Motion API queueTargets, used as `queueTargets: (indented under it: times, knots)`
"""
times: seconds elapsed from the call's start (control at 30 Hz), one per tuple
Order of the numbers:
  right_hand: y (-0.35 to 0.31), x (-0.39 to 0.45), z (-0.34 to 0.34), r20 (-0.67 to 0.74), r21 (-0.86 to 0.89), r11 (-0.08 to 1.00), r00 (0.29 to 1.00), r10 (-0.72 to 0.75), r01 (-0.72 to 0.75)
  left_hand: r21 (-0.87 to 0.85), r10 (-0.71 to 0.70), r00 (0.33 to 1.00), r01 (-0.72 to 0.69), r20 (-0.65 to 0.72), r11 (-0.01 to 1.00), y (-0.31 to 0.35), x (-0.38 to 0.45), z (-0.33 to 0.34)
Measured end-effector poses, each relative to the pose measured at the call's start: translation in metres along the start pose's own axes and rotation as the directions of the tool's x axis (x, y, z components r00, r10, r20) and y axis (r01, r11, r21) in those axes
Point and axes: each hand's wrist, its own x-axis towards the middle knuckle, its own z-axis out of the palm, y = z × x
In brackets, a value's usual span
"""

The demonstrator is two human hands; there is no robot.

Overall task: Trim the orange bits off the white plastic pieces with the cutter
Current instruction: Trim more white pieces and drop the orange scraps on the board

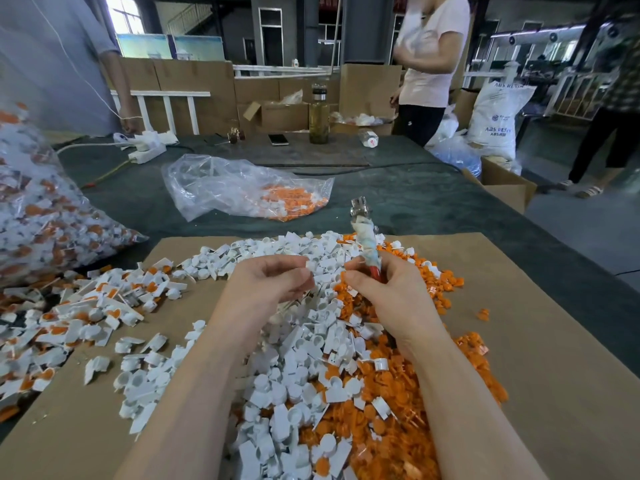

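Note:
My right hand (375, 289) grips the cutter (363, 233) by its red, tape-wrapped handles, with the metal jaws pointing up and away. My left hand (273, 282) pinches a small white plastic piece (310, 266) at its fingertips, just left of the cutter hand. Both hands hover over a heap of white pieces (294, 368) on a brown cardboard sheet (540, 341). Loose orange bits (426, 386) pile up on the heap's right side. White pieces with orange still attached (69, 317) lie spread at the left.
A big clear bag of white-and-orange parts (41, 209) stands at the left edge. A smaller clear bag (242, 187) holding orange bits lies beyond the cardboard. Farther back are a bottle (318, 116), a phone (278, 139), a power strip (147, 152), and people standing.

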Motion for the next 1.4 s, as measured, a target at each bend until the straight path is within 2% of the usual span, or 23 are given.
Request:
queueTargets:
  times: [0.13,0.27,0.57,0.83,1.23,1.4]
  knots:
    - [-0.003,-0.001,0.002,0.022,0.000,0.997,0.997,-0.071,0.071,-0.025,0.034,0.998,-0.035,-0.043,0.999,0.001,-0.002,0.006]
    - [-0.004,-0.002,0.006,-0.030,-0.013,0.991,0.991,-0.133,0.133,-0.019,0.064,0.989,-0.067,-0.137,0.998,0.004,-0.004,0.015]
    - [-0.007,-0.004,0.010,-0.094,-0.069,0.965,0.962,-0.257,0.252,-0.114,0.033,0.984,-0.053,-0.176,0.992,0.010,-0.010,0.028]
    - [-0.008,-0.006,0.013,-0.182,-0.223,0.934,0.929,-0.322,0.280,-0.117,0.056,0.977,-0.082,-0.206,0.990,0.015,-0.014,0.037]
    - [-0.009,-0.008,0.015,-0.212,-0.242,0.935,0.927,-0.310,0.258,0.065,0.120,0.969,-0.109,-0.214,0.992,0.013,-0.014,0.038]
    - [-0.010,-0.008,0.016,-0.233,-0.246,0.934,0.920,-0.315,0.258,0.071,0.138,0.970,-0.126,-0.200,0.990,0.013,-0.015,0.039]
